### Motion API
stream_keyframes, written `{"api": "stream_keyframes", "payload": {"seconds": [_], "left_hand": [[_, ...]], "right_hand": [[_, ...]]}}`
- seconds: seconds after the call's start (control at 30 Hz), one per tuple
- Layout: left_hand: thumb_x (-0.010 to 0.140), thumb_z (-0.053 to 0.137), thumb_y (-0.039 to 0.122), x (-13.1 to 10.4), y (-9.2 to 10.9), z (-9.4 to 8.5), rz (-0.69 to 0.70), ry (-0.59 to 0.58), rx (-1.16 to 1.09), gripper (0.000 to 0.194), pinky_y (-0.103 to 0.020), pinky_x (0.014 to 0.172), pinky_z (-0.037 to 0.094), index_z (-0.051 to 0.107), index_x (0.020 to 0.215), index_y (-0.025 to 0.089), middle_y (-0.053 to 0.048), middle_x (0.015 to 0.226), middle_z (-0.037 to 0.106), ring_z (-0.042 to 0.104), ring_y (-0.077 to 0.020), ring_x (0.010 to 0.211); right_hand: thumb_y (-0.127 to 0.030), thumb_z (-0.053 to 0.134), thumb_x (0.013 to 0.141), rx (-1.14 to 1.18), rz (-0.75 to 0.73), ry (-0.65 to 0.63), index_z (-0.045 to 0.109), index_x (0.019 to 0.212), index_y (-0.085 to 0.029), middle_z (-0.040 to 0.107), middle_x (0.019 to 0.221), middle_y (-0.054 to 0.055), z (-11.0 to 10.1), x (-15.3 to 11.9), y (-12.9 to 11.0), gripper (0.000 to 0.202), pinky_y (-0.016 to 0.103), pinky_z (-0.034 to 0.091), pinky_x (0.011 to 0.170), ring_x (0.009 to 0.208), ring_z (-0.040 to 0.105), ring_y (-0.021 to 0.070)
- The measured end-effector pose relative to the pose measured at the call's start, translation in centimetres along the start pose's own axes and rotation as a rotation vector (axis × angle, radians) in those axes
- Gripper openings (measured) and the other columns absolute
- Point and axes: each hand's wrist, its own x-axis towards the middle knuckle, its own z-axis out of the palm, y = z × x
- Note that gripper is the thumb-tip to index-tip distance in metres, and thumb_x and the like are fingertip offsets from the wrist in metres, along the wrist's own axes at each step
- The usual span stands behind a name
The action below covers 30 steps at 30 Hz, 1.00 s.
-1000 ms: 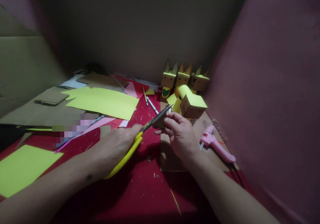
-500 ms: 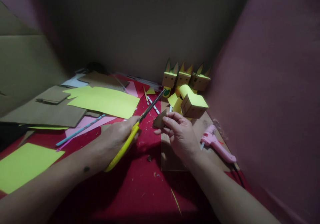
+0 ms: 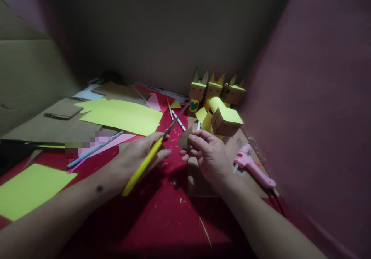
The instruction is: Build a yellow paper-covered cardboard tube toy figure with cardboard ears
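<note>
Yellow-handled scissors (image 3: 144, 166) rest in my left hand (image 3: 139, 154), their blades pointing up and away, near the small white straws (image 3: 178, 121). Pinched between the thumb and fingers of my right hand (image 3: 208, 151) is a small brown cardboard piece (image 3: 184, 138) with a pointed top. The piece is just right of the scissors and apart from the blades. Below my right hand lies a cardboard board (image 3: 199, 181) on the red surface (image 3: 162, 220).
Several box-headed figures with pointed ears (image 3: 198, 91) stand at the back. In front of them is a yellow and brown box (image 3: 227, 122). A pink glue gun (image 3: 253, 166) lies right. Yellow paper (image 3: 124, 116), cardboard (image 3: 46, 129) and a blue stick (image 3: 94, 151) lie left.
The scissors have turned a little in my left hand, and its fingers have spread toward the right. My right hand still holds the cardboard piece, nearly unmoved.
</note>
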Motion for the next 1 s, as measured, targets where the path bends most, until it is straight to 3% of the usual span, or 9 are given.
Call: {"api": "stream_keyframes", "payload": {"seconds": [0.1, 0.2, 0.3, 0.43, 0.5, 0.7, 0.83, 1.0], "left_hand": [[0.065, 0.078, 0.036, 0.1, 1.2, 0.1, -0.047, -0.069, -0.045, 0.027, -0.026, 0.046, 0.042, 0.062, 0.08, 0.02, 0.004, 0.054, 0.056, 0.052, -0.0138, 0.044], [0.069, 0.077, 0.038, 0.7, 0.5, 0.2, -0.055, -0.087, -0.172, 0.028, -0.027, 0.048, 0.043, 0.062, 0.08, 0.018, 0.002, 0.056, 0.057, 0.053, -0.0136, 0.047], [0.073, 0.077, 0.036, 1.2, -0.8, 0.2, -0.03, -0.097, -0.249, 0.031, -0.026, 0.047, 0.043, 0.065, 0.093, 0.016, 0.002, 0.062, 0.058, 0.053, -0.0127, 0.048], [0.073, 0.079, 0.035, 1.2, -1.6, 0.0, -0.038, -0.092, -0.278, 0.051, -0.026, 0.049, 0.046, 0.063, 0.118, 0.019, 0.002, 0.073, 0.063, 0.057, -0.0133, 0.052], [0.073, 0.081, 0.037, 1.2, -1.7, -0.2, -0.035, -0.055, -0.278, 0.053, -0.027, 0.05, 0.047, 0.063, 0.119, 0.019, 0.001, 0.073, 0.064, 0.059, -0.0144, 0.054], [0.072, 0.081, 0.037, 1.4, -1.4, -0.1, -0.01, -0.036, -0.281, 0.031, -0.028, 0.05, 0.048, 0.068, 0.092, 0.016, 0.001, 0.069, 0.061, 0.059, -0.0141, 0.053], [0.068, 0.084, 0.033, 1.4, -1.2, 0.1, 0.005, 0.004, -0.338, 0.042, -0.026, 0.052, 0.049, 0.067, 0.104, 0.018, 0.0, 0.074, 0.064, 0.061, -0.0144, 0.057], [0.073, 0.081, 0.039, 1.4, -1.2, 0.0, -0.06, -0.011, -0.367, 0.053, -0.027, 0.046, 0.045, 0.061, 0.119, 0.022, 0.002, 0.067, 0.061, 0.058, -0.0158, 0.05]], "right_hand": [[-0.027, 0.081, 0.07, 0.006, 0.091, -0.073, 0.064, 0.079, -0.018, 0.066, 0.06, -0.003, 0.1, -0.2, 0.0, 0.021, 0.02, 0.054, 0.043, 0.046, 0.066, 0.0122], [-0.028, 0.084, 0.068, 0.011, 0.121, -0.147, 0.066, 0.078, -0.017, 0.069, 0.061, -0.002, 0.1, -0.3, 0.2, 0.023, 0.021, 0.056, 0.044, 0.047, 0.067, 0.0126], [-0.029, 0.086, 0.066, 0.032, 0.134, -0.187, 0.066, 0.077, -0.016, 0.069, 0.061, -0.002, 0.0, -0.2, 0.5, 0.025, 0.022, 0.057, 0.045, 0.047, 0.068, 0.013], [-0.032, 0.08, 0.07, 0.048, 0.133, -0.223, 0.069, 0.075, -0.015, 0.072, 0.066, 0.002, 0.0, 0.0, 0.5, 0.021, 0.022, 0.057, 0.048, 0.049, 0.067, 0.0125], [-0.033, 0.075, 0.073, 0.053, 0.124, -0.238, 0.07, 0.074, -0.015, 0.072, 0.066, 0.004, 0.1, 0.0, 0.4, 0.019, 0.023, 0.057, 0.048, 0.05, 0.065, 0.0131], [-0.033, 0.078, 0.072, 0.05, 0.135, -0.205, 0.069, 0.076, -0.015, 0.069, 0.062, 0.002, 0.0, -0.1, 0.4, 0.02, 0.025, 0.059, 0.05, 0.052, 0.066, 0.0139], [-0.023, 0.085, 0.063, 0.01, 0.148, -0.185, 0.065, 0.076, -0.017, 0.067, 0.061, -0.003, 0.0, -0.2, 0.9, 0.025, 0.025, 0.06, 0.049, 0.05, 0.066, 0.013], [-0.024, 0.083, 0.064, -0.026, 0.156, -0.136, 0.062, 0.072, -0.017, 0.065, 0.056, -0.003, 0.0, -0.1, 0.9, 0.023, 0.023, 0.055, 0.044, 0.047, 0.066, 0.0138]]}}
